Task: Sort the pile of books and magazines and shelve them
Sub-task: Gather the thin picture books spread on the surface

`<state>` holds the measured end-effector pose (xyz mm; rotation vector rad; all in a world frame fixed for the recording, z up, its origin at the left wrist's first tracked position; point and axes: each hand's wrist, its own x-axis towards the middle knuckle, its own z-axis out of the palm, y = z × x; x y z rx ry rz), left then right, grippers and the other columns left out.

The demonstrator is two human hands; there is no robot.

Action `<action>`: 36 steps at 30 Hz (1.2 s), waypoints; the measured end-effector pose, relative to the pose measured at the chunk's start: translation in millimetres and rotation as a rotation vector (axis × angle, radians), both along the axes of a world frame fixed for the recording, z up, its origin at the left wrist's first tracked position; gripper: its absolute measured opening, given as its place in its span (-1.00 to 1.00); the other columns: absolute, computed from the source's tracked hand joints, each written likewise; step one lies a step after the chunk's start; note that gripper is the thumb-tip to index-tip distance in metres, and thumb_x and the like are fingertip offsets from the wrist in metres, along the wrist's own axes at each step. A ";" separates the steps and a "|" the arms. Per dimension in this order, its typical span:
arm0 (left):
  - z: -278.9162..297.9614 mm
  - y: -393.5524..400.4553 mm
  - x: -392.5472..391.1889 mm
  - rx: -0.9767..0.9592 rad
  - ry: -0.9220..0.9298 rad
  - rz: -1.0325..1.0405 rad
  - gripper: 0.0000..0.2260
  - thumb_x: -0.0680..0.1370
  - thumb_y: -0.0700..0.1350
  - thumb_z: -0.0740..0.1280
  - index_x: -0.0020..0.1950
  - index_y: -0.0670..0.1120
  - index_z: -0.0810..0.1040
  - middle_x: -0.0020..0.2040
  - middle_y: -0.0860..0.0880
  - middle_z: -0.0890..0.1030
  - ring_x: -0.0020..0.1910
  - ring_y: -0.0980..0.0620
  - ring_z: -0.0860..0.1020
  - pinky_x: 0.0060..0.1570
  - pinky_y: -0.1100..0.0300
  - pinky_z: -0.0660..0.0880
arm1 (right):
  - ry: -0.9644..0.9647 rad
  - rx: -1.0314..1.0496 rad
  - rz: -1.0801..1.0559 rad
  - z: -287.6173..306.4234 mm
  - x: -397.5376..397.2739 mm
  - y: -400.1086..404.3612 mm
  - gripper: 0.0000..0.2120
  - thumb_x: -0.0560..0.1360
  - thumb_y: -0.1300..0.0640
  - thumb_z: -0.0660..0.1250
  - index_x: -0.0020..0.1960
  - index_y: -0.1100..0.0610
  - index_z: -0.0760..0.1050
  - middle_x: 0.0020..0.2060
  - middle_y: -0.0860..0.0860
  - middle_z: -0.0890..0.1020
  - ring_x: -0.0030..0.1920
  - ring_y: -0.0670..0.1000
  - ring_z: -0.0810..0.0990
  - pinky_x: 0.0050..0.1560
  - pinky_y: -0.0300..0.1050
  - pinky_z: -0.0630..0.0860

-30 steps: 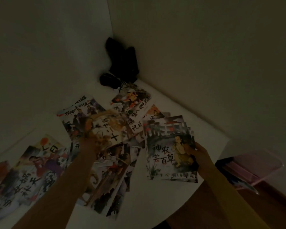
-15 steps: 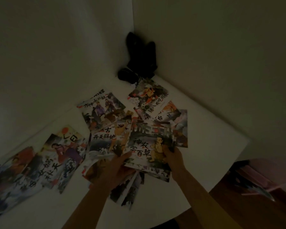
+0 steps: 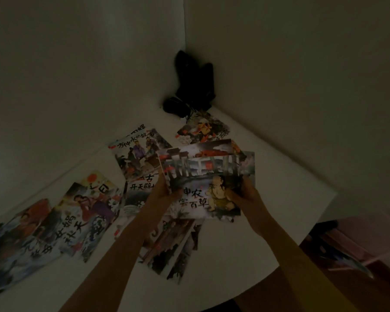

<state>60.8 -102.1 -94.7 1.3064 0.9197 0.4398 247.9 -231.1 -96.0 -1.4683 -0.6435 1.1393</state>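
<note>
Both hands, left hand (image 3: 164, 194) and right hand (image 3: 245, 197), now clasp a gathered stack of booklets (image 3: 203, 183), lifted above loose ones below: sorting has begun.

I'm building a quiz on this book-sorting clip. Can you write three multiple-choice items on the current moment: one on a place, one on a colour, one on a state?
1. Where do the dark objects stand?
A. In the far corner of the table, where the walls meet
B. At the table's near edge
C. On the floor

2. What colour is the table?
A. Red
B. White
C. Green

3. How is the small stack of picture books held?
A. Lying untouched on the table
B. By the right hand alone
C. By both hands, one at each side

Answers:
1 A: they sit against the wall corner.
2 B: its bare surface is white.
3 C: the left hand and the right hand each grip a side.
</note>
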 end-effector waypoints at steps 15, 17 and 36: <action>-28.8 -56.4 -8.1 0.042 0.124 -0.030 -0.50 0.52 -0.05 0.32 0.37 -0.13 0.18 0.05 -0.03 0.50 -0.07 0.24 0.57 0.01 0.23 0.50 | -0.071 -0.039 -0.108 -23.4 -35.8 -24.6 -0.50 0.49 0.38 0.30 0.22 -0.11 0.29 0.17 -0.15 0.45 0.18 -0.16 0.46 0.14 -0.28 0.47; -20.2 -62.3 -3.0 0.077 0.156 0.017 -0.09 0.39 0.29 0.31 0.47 -0.17 -0.07 0.18 -0.05 0.45 0.04 0.10 0.55 0.04 0.29 0.50 | -0.071 -0.025 -0.146 -21.8 -41.3 -20.5 -0.48 0.51 0.33 0.29 0.35 -0.04 0.22 0.22 -0.15 0.43 0.18 -0.26 0.47 0.11 -0.35 0.47; 108.7 -33.0 -147.7 -0.182 -0.021 0.842 -0.58 0.45 0.21 0.33 -0.03 -0.15 0.58 -0.23 -0.12 0.58 -0.24 -0.06 0.53 -0.05 0.08 0.48 | -0.163 0.025 0.210 62.1 -179.6 10.8 -0.57 0.49 0.00 0.35 0.29 -0.02 0.30 0.04 -0.01 0.54 0.01 -0.01 0.56 -0.22 -0.39 0.51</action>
